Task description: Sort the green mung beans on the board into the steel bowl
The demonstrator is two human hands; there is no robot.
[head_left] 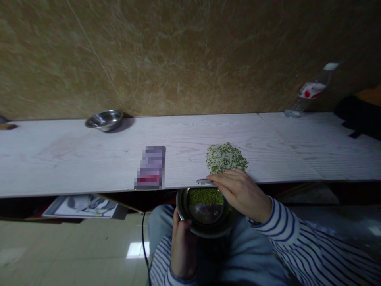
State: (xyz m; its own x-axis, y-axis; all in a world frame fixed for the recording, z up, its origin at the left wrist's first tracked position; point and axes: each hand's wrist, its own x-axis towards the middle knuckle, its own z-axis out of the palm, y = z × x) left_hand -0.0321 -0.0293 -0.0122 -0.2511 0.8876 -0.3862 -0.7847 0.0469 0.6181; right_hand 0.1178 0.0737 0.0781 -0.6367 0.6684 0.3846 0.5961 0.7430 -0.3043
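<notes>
My left hand grips the rim of a round metal bowl, which sits over my lap just below the table's front edge. Small green beans lie at the far side inside it. Over the table edge, my right hand reaches palm down, fingers together. A small thin piece with a rounded edge pokes out at its fingertips; I cannot make out what it is. Just beyond that hand, a loose patch of small green beans is spread on the white table.
A blurred-out flat purple item lies left of the beans on the white table. Farther back stands a small metal bowl. A plastic bottle and a dark item are at right. An open drawer juts out below left.
</notes>
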